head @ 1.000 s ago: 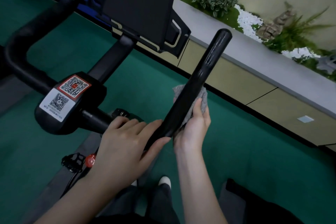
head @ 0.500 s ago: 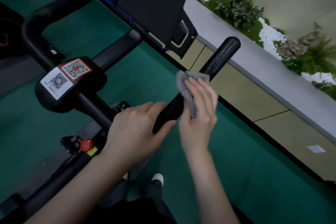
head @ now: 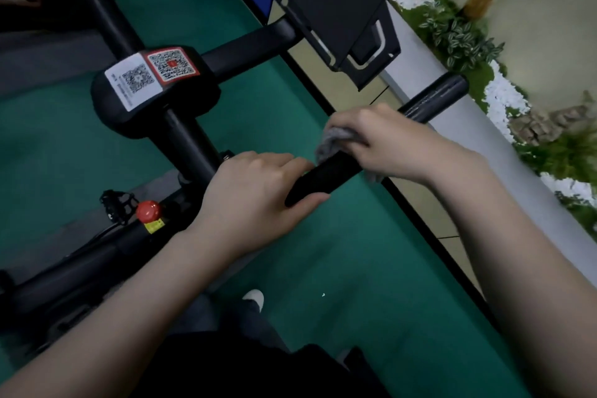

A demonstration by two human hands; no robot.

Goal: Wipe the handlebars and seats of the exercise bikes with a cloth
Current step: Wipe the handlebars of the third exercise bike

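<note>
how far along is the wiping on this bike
Done: cannot tell; no bar looks visibly cleaner. In hand: the right hand grips a crumpled grey cloth round the straight black handlebar prong, while the left hand holds its near end. Likely left: the prong's far tip, the curved black bar on the other side, and the seat, which is out of view.

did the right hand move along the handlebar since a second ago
Yes. The right hand slid its cloth up the handlebar toward its free end, away from the left hand.
</note>
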